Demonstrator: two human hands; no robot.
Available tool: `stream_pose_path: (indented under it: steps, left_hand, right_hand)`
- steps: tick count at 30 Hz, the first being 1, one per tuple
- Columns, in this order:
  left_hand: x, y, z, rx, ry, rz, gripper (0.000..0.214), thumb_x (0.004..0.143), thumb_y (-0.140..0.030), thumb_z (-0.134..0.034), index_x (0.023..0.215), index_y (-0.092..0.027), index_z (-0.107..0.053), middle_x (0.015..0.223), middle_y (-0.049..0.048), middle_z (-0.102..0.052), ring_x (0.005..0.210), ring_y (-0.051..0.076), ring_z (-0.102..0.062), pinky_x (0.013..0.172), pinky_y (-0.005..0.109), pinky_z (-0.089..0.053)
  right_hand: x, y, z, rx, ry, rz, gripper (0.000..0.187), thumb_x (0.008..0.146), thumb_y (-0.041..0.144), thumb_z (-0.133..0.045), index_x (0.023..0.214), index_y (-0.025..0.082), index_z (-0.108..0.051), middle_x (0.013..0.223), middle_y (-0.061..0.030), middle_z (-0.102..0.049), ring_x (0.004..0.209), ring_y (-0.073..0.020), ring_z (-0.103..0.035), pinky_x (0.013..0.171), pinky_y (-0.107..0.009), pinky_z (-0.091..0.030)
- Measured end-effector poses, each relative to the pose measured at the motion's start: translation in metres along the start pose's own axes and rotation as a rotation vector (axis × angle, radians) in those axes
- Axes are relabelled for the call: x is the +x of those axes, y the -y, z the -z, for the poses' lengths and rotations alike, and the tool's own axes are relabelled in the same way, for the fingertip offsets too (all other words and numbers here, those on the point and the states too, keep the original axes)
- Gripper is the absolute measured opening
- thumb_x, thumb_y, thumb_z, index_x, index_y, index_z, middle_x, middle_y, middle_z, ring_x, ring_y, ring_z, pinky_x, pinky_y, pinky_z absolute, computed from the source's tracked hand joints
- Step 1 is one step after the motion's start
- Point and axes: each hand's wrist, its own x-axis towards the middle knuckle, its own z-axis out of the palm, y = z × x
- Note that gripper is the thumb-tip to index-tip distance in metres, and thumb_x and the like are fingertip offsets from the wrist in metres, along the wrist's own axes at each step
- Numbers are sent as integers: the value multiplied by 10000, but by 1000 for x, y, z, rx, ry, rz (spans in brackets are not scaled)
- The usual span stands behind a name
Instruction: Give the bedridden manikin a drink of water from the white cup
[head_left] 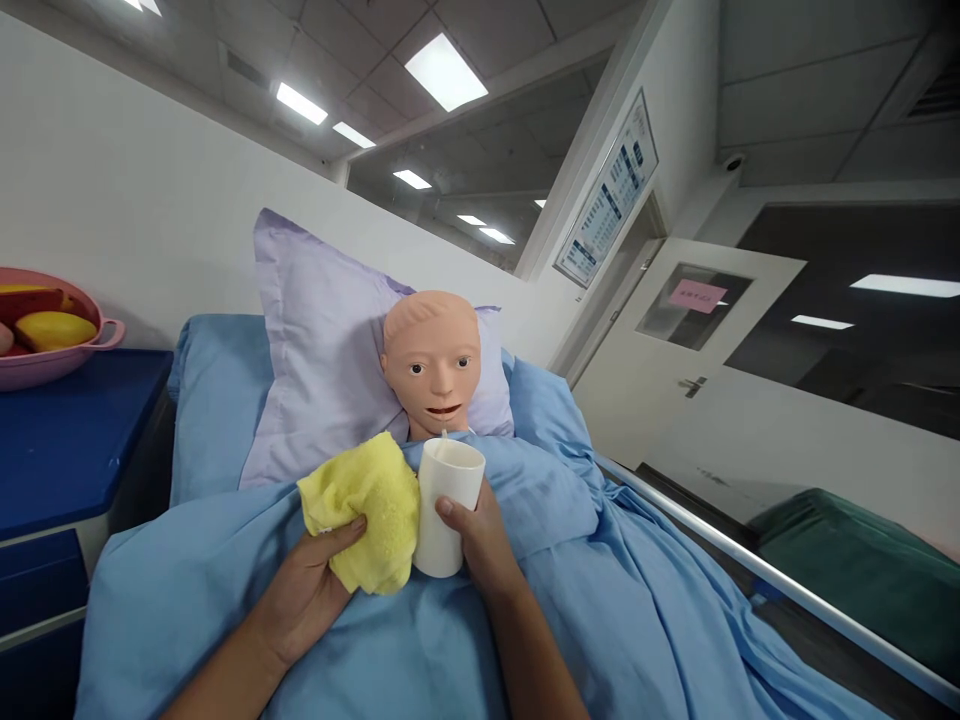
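My left hand [307, 590] is closed on a folded yellow cloth [382, 510], thumb on its front. Just right of it, my right hand [484, 535] grips a white cup [439, 540] round its side, and the cup stands nearly upright. A pale straw [444, 436] sticks up at the cup's far rim. The cloth's edge is close against the cup. Behind them a mannequin head [435, 355] rests on a lilac pillow [322, 350], its mouth slightly parted. A blue quilt [225, 570] covers the mannequin below the neck and lies under both hands.
A blue-topped bedside cabinet [67, 450] stands at the left, bearing a pink basin [45, 375] of fruit. A metal bed rail [750, 555] runs along the right side. Beyond it are a dark green covered surface [847, 560] and a door [675, 350].
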Motion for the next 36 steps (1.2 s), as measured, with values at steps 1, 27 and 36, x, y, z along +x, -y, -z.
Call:
stream_pose_path:
  steps: [1, 27, 36]
  left_hand:
    - [0, 0, 0, 4, -1, 1, 524, 847, -64, -628, 1353, -167, -534, 1250, 108, -682, 1222, 275, -596, 1114, 449, -453]
    - [0, 0, 5, 8, 15, 9, 480, 835, -73, -642, 1303, -164, -584, 1224, 103, -698, 1207, 275, -608, 1110, 434, -456]
    - [1, 0, 7, 22, -14, 15, 495, 804, -87, -673, 1287, -165, -596, 1208, 101, -706, 1194, 282, -617, 1092, 423, -476]
  right_hand:
    - [0, 0, 0, 0, -1, -2, 594, 666, 476, -798, 1170, 235, -596, 1013, -41, -694, 909, -245, -641, 783, -359, -522]
    - [3, -7, 0, 41, -103, 55, 546, 703, 495, -769, 1128, 187, -618, 946, -60, -673, 813, -226, -619, 693, -338, -504]
    - [4, -8, 2, 26, -8, 0, 507, 696, 475, -791, 1104, 217, -639, 930, -25, -687, 833, -204, -629, 720, -310, -511]
